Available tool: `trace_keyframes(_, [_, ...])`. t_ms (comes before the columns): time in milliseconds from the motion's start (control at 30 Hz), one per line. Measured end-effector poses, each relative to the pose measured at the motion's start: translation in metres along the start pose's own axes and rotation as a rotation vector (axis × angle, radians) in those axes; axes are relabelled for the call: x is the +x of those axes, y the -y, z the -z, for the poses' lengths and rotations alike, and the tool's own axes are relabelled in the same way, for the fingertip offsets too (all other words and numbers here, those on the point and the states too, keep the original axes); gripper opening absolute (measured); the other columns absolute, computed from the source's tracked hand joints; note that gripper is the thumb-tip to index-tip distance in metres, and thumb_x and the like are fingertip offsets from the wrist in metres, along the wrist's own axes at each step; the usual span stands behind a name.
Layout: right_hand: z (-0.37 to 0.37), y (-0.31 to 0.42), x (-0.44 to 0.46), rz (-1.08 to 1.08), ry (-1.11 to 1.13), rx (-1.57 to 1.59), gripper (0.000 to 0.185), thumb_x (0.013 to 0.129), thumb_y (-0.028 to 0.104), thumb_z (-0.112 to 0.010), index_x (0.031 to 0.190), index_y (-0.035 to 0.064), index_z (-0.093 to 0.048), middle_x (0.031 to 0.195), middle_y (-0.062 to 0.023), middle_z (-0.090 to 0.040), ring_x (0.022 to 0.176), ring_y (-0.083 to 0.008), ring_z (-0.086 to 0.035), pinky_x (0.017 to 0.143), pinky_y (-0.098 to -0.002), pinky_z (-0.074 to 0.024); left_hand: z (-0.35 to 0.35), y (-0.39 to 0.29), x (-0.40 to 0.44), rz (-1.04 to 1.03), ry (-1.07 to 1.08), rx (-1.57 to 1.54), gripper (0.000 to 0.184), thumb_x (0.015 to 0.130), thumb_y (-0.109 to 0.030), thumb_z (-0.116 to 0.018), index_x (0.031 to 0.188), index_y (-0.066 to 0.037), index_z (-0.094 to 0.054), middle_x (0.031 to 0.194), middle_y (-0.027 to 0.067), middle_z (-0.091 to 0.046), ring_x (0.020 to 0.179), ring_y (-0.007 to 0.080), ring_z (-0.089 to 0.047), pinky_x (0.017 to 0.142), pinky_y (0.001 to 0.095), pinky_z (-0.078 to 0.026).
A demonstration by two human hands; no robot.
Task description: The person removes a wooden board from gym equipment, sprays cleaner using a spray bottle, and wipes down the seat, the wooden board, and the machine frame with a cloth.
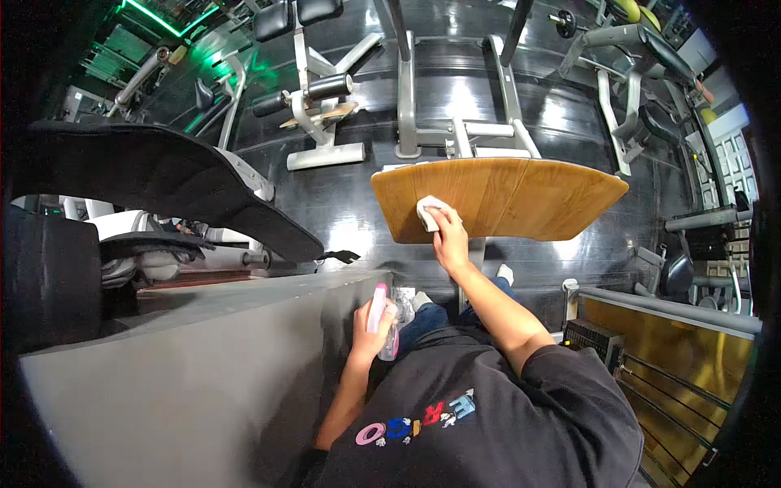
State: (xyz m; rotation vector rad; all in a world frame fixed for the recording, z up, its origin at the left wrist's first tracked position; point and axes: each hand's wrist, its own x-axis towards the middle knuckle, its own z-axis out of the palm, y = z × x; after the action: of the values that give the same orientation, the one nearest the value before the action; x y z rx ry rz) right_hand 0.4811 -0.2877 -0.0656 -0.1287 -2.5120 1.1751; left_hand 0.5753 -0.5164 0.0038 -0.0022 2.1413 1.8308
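My right hand (450,237) is closed around a white cloth (428,213) and presses it against the left part of a wooden board (504,195). The board has a light brown grain and is fixed to a grey metal frame. Down by my waist, my left hand (366,332) grips a spray bottle (378,313) with a pink and white top and a clear lower part. The bottle is upright or slightly tilted, apart from the board. Some of the cloth is hidden under my right fingers.
A grey block (195,382) stands close at my left, with a black padded strap (163,175) above it. Grey gym machines (325,106) stand on the dark floor (358,195) ahead. A metal rail (667,307) runs at my right.
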Motion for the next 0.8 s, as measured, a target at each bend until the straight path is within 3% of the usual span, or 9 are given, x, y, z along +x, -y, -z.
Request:
trace_keyframes(133, [0.015, 0.043, 0.047, 0.063, -0.210, 0.148, 0.053, 0.073, -0.008, -0.054, 0.121, 0.0139, -0.059, 0.110, -0.0138, -0.056, 0.108, -0.0337, -0.057, 0.088, -0.0382, -0.0483, 0.010, 0.005, -0.005, 0.060, 0.037, 0.026, 0.024, 0.091, -0.025, -0.060, 0.090, -0.001, -0.058, 0.083, 0.0072, -0.062, 0.068, 0.0130, -0.062, 0.062, 0.0265, -0.052])
trace_keyframes(167, [0.022, 0.058, 0.062, 0.073, -0.199, 0.161, 0.050, 0.075, -0.007, -0.052, 0.121, 0.0101, -0.058, 0.110, -0.0128, -0.056, 0.103, -0.0336, -0.058, 0.085, -0.0377, -0.0488, 0.010, 0.003, -0.006, 0.074, 0.058, 0.011, 0.024, 0.091, -0.024, -0.060, 0.090, -0.001, -0.058, 0.083, 0.0072, -0.062, 0.069, 0.0128, -0.062, 0.062, 0.0266, -0.052])
trace_keyframes(300, [0.033, 0.082, 0.075, 0.194, -0.105, 0.021, 0.052, 0.070, -0.009, -0.057, 0.117, 0.0131, -0.060, 0.108, -0.0109, -0.058, 0.100, -0.0313, -0.059, 0.082, -0.0368, -0.0498, 0.011, 0.004, -0.004, 0.030, 0.083, 0.036, 0.024, 0.092, -0.024, -0.060, 0.089, -0.001, -0.058, 0.085, 0.0078, -0.061, 0.072, 0.0124, -0.061, 0.064, 0.0272, -0.052])
trace_keyframes(433, [0.004, 0.029, 0.041, 0.341, 0.042, -0.090, 0.049, 0.070, -0.001, -0.063, 0.115, 0.0176, -0.061, 0.108, -0.0070, -0.060, 0.102, -0.0305, -0.059, 0.085, -0.0398, -0.0496, 0.011, 0.006, -0.005, 0.035, 0.074, 0.015, 0.023, 0.092, -0.023, -0.059, 0.090, 0.000, -0.058, 0.085, 0.0081, -0.061, 0.071, 0.0126, -0.061, 0.065, 0.0277, -0.052])
trace_keyframes(500, [-0.022, -0.020, 0.007, 0.265, 0.286, -0.237, 0.045, 0.080, 0.003, -0.054, 0.120, 0.0233, -0.058, 0.114, -0.0050, -0.056, 0.113, -0.0288, -0.055, 0.089, -0.0422, -0.0490, 0.009, 0.006, -0.005, -0.007, 0.003, 0.008, 0.022, 0.090, -0.022, -0.060, 0.083, -0.001, -0.059, 0.070, 0.0060, -0.061, 0.062, 0.0145, -0.062, 0.059, 0.0295, -0.049])
trace_keyframes(533, [-0.035, -0.039, -0.010, 0.269, 0.287, -0.232, 0.045, 0.080, 0.003, -0.054, 0.120, 0.0233, -0.058, 0.114, -0.0050, -0.056, 0.113, -0.0288, -0.055, 0.089, -0.0422, -0.0490, 0.010, 0.005, -0.006, -0.007, -0.003, 0.011, 0.022, 0.090, -0.022, -0.060, 0.083, -0.001, -0.059, 0.070, 0.0060, -0.061, 0.062, 0.0145, -0.062, 0.059, 0.0295, -0.049])
trace_keyframes(600, [-0.056, -0.067, -0.040, -0.001, 0.574, -0.320, 0.047, 0.081, 0.003, -0.054, 0.123, 0.0250, -0.057, 0.115, -0.0056, -0.056, 0.112, -0.0293, -0.056, 0.090, -0.0412, -0.0484, 0.012, 0.004, -0.011, -0.022, -0.014, 0.032, 0.021, 0.089, -0.021, -0.061, 0.083, -0.001, -0.059, 0.071, 0.0062, -0.061, 0.063, 0.0141, -0.061, 0.060, 0.0291, -0.049])
trace_keyframes(700, [-0.067, -0.080, -0.054, -0.133, 0.592, -0.227, 0.047, 0.082, 0.004, -0.054, 0.124, 0.0243, -0.057, 0.115, -0.0077, -0.056, 0.110, -0.0299, -0.057, 0.091, -0.0396, -0.0482, 0.016, 0.000, -0.018, 0.025, -0.039, 0.044, 0.020, 0.088, -0.019, -0.063, 0.083, 0.000, -0.059, 0.070, 0.0060, -0.060, 0.062, 0.0138, -0.061, 0.060, 0.0290, -0.049])
trace_keyframes(800, [-0.060, -0.082, -0.055, -0.148, 0.443, -0.005, 0.044, 0.082, -0.001, -0.051, 0.122, 0.0167, -0.058, 0.117, -0.0125, -0.059, 0.109, -0.0329, -0.057, 0.094, -0.0390, -0.0463, 0.017, 0.006, -0.027, 0.037, -0.062, -0.007, 0.021, 0.089, -0.020, -0.062, 0.084, 0.000, -0.059, 0.071, 0.0056, -0.060, 0.063, 0.0134, -0.061, 0.060, 0.0285, -0.049])
